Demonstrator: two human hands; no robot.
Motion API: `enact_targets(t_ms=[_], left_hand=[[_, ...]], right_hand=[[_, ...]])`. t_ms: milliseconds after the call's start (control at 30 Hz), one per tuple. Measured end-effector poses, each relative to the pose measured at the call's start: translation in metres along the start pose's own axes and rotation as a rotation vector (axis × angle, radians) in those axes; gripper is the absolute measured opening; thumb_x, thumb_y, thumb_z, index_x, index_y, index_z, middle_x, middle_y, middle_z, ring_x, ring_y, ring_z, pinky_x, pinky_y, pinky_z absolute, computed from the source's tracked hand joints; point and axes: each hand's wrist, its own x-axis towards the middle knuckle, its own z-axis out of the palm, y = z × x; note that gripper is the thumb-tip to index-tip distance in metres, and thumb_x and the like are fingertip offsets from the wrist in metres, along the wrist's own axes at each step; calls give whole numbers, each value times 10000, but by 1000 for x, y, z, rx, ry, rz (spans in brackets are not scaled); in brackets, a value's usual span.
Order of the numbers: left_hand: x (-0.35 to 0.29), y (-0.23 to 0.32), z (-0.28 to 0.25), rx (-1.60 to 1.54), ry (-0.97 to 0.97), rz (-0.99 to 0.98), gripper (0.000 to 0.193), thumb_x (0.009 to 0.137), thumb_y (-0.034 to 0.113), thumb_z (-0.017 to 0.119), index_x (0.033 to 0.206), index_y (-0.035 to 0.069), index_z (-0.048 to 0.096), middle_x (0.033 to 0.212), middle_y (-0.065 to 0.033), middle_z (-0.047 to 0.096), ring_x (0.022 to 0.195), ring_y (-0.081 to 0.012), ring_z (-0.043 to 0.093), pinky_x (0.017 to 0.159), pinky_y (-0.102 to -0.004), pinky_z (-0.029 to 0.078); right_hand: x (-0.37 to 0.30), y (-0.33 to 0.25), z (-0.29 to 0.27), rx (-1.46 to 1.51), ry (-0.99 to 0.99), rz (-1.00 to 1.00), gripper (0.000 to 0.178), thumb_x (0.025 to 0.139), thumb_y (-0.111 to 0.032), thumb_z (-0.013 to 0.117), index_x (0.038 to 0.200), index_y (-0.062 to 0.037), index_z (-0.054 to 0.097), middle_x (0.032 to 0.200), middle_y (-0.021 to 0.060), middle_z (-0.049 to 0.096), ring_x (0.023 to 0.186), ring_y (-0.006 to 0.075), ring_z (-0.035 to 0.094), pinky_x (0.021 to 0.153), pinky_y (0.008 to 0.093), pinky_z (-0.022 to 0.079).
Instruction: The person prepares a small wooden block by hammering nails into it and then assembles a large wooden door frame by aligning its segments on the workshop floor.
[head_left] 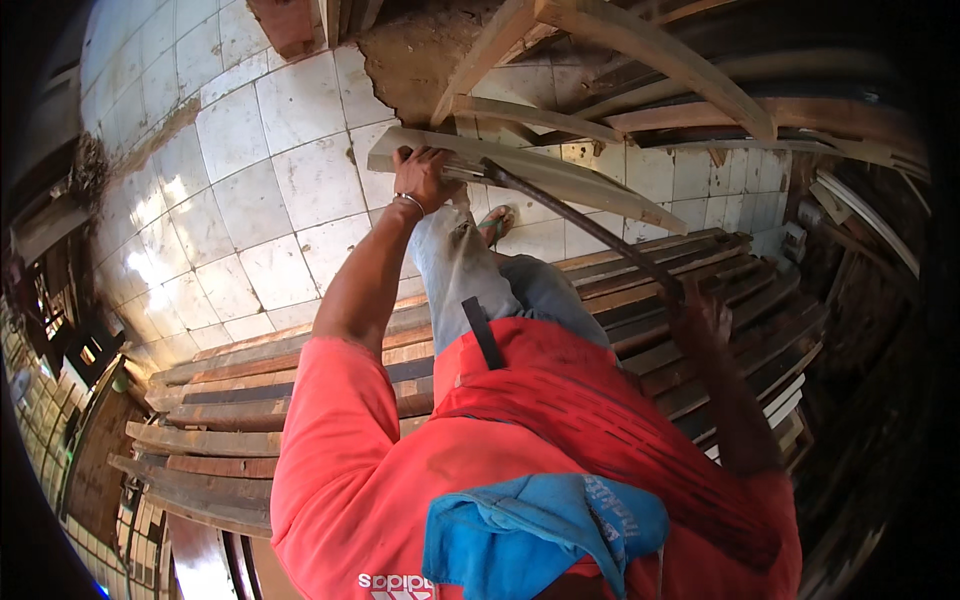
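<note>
Blue cloth: draped nearest the camera over the red shirt [340, 445], well below both sets of fingers; the blue cloth [540, 525] is clear of the work.
Left hand [424, 178]: fingers curled over the near end of the pale board [572, 178], which is gripped there and slants away from them to the right.
Right hand [702, 315]: blurred and shadowed, but seen closed around the lower end of the dark bar [590, 227].
Bar head: set just right of the left fingers, close against the board; contact cannot be told.
Step in hand: judged to be the bar being worked at the board's held end.
Next move: a firm left grip and fingers kept off the bar head seem called for.
In the way: timber frame [660, 52] beyond the board; sandalled foot [497, 222] below it; stacked planks [215, 440] between the hands and lower left.
</note>
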Motion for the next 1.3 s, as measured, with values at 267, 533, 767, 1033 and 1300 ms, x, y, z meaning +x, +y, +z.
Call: enact_targets(t_ms=[267,533,767,1033,1300], left_hand=[[3,-10,5,21,33,55,478,660,388,751,1075,170,655,1083,-46,651,1076,-246,555,937,-471,292],[24,-13,5,59,5,16,522,640,407,764,1098,179,663,1071,-93,673,1076,-269,568,951,-473,289],[31,-9,5,70,-40,35,560,637,417,770,1140,195,660,1132,-40,668,1130,-227,545,965,-445,280],[76,-6,-11,94,-69,13,538,666,434,766,1155,237,657,1136,-72,653,1054,-243,582,930,-442,299],[76,-14,-2,107,-66,45,582,661,420,782,1190,224,636,1196,-48,632,1110,-241,568,965,-446,298]], right_hand=[[40,-15,-72,179,-402,-39,381,908,-426,554,907,-50,612,749,186,646,778,416,637,719,501,499],[48,49,71,121,-218,-13,426,873,-504,577,949,-89,633,797,202,660,822,405,648,719,506,510],[43,22,14,148,-447,88,452,878,-531,553,970,-97,644,819,200,666,846,390,654,726,484,518],[68,40,49,223,-289,106,506,863,-596,542,937,-111,664,760,178,669,785,395,656,712,487,514],[96,75,188,321,-286,130,459,888,-554,538,984,-121,659,767,198,665,766,377,665,657,459,524]])
